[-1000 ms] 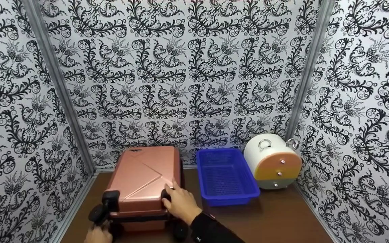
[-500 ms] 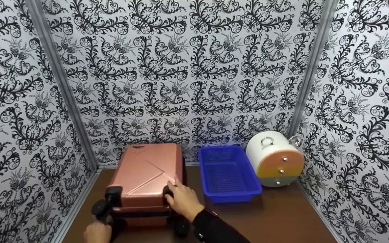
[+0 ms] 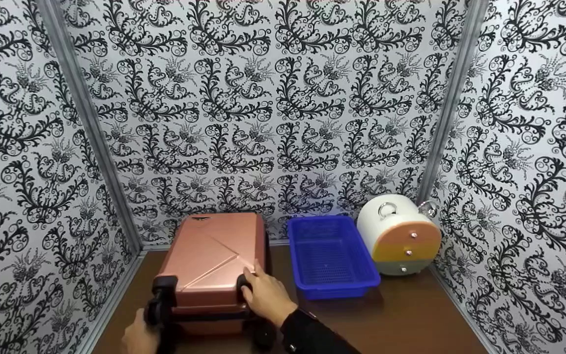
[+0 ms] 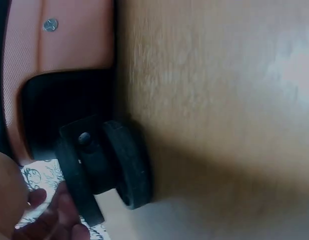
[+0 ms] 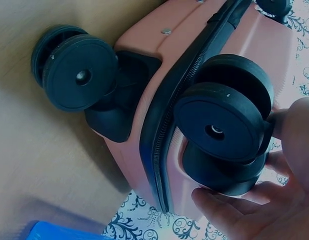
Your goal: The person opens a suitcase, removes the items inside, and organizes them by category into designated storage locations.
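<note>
A rose-pink hard-shell suitcase [image 3: 214, 255] lies flat on the table, its black-wheeled end towards me. My right hand [image 3: 267, 296] grips its near right corner; in the right wrist view, the thumb and fingers lie around the base of the upper black caster wheel [image 5: 219, 125]. My left hand [image 3: 139, 335] is right beside the upper left caster wheel [image 3: 155, 310], slightly blurred. In the left wrist view its fingers [image 4: 64, 212] are loosely bent behind the lower caster wheel [image 4: 127, 162], with a gap showing between thumb and fingers.
A blue plastic basket [image 3: 334, 289] stands right of the suitcase. Beyond it sits a white, rounded drawer box [image 3: 371, 223] with orange, yellow and green fronts. Patterned walls [image 3: 283, 123] enclose the brown table [image 3: 401, 319] at the back and sides.
The upper left caster wheel has swivelled from pointing out left to pointing towards me. My left hand has moved from below it to its left side. The right hand keeps its place.
</note>
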Available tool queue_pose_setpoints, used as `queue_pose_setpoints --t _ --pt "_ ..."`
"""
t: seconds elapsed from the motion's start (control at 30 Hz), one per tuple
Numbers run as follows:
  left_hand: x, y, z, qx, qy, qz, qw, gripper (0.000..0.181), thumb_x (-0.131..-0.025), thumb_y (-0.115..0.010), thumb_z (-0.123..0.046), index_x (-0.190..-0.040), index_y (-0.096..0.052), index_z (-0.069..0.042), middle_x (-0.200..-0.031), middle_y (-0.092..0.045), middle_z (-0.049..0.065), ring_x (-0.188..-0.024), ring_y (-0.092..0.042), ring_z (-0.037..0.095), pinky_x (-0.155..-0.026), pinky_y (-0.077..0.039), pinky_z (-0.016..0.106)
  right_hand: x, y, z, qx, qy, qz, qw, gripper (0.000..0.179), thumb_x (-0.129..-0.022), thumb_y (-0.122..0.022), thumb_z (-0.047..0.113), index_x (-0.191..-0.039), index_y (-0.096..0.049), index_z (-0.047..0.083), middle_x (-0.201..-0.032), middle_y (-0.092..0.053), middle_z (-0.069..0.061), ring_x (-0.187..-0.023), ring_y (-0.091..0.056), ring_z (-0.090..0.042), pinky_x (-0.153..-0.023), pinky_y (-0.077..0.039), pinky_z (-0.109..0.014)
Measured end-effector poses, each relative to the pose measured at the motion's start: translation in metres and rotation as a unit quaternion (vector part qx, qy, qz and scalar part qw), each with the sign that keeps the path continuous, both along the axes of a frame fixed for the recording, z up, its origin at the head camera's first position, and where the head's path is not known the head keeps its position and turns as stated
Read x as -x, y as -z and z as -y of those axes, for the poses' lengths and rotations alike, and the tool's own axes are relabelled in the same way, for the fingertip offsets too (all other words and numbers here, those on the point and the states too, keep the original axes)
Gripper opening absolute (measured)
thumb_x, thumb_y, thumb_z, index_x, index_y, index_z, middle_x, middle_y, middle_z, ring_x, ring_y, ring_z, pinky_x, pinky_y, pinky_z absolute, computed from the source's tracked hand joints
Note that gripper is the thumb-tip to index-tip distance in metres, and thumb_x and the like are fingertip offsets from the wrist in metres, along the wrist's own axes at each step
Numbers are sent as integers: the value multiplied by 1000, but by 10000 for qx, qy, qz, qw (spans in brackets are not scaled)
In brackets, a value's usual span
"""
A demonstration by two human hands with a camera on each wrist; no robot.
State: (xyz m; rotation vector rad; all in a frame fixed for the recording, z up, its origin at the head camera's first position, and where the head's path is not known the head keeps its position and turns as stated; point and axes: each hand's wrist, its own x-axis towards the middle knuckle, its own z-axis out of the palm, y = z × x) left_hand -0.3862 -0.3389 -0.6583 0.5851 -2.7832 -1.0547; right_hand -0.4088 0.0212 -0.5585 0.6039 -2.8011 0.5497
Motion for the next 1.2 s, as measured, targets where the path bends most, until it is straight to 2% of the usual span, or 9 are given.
queue_pose_setpoints --t 0.07,0.2,0.37,0.47,0.6,0.7,0.8,0.97,1.2 --pt "-1 3 2 -34 -69 -89 9999 54 -107 -55 -45 -131 -54 4 -115 -71 40 -96 -72 58 -81 -57 66 0 0 -2 82 -65 51 9999 55 -111 -63 36 -162 -58 17 -174 -45 -21 -126 -76 -38 -97 -64 -53" --pt "-6 6 2 -203 -711 -729 9946 36 -108 -49 -23 -132 -57 2 -109 -73 34 -87 -70 49 -82 -53 64 1 1 -7 433 -306 -20 9986 53 -112 -60 33 -161 -58 12 -172 -45 -25 -127 -75 -41 -99 -64 -52" --pt "-16 -19 -7 -313 -1390 -2392 9605 36 -109 -38 -7 -131 -66 -1 -109 -78 28 -79 -68 47 -70 -49 52 5 8 -15 1094 -543 -22 9925 51 -114 -59 30 -159 -59 6 -169 -48 -28 -141 -66 -44 -115 -56 -54" --pt "-19 -45 -21 -81 -1072 -3406 9340 29 -110 -49 -8 -126 -72 -2 -112 -80 25 -90 -71 49 -75 -50 54 7 12 -20 1579 -502 189 9860 54 -115 -57 32 -161 -55 3 -169 -49 -26 -148 -60 -45 -122 -49 -58" --pt "-19 -73 -44 507 120 -4054 9127 27 -103 -73 -12 -129 -75 -3 -122 -79 24 -109 -71 50 -97 -52 62 10 19 -25 2277 -216 588 9717 62 -116 -55 37 -166 -46 0 -167 -52 -25 -152 -56 -46 -125 -44 -61" --pt "-15 -79 -60 1139 917 -4029 9035 48 -94 -88 -20 -136 -73 -1 -134 -75 27 -124 -66 53 -109 -50 68 12 23 -27 2590 98 945 9612 65 -117 -53 42 -166 -46 0 -163 -55 -28 -149 -57 -49 -124 -44 -63" --pt "-9 -75 -74 1747 1251 -3672 9050 73 -86 -95 -38 -145 -68 -4 -148 -66 31 -137 -57 60 -112 -45 76 13 26 -29 2761 341 1219 9528 66 -117 -49 46 -163 -50 -2 -160 -57 -31 -147 -58 -53 -123 -45 -65" --pt "-8 -64 -84 2397 1300 -3156 9089 96 -78 -96 -59 -154 -62 -11 -159 -53 34 -145 -45 68 -111 -43 82 9 34 -30 3044 350 1568 9389 66 -119 -42 48 -162 -51 -2 -164 -55 -27 -152 -54 -50 -127 -40 -64" --pt "-7 -63 -83 2543 1287 -2791 9170 109 -70 -100 -59 -159 -58 -14 -166 -45 32 -146 -38 75 -112 -40 85 4 39 -33 3137 250 1790 9322 69 -119 -38 51 -165 -47 1 -166 -53 -27 -154 -51 -51 -128 -38 -67"
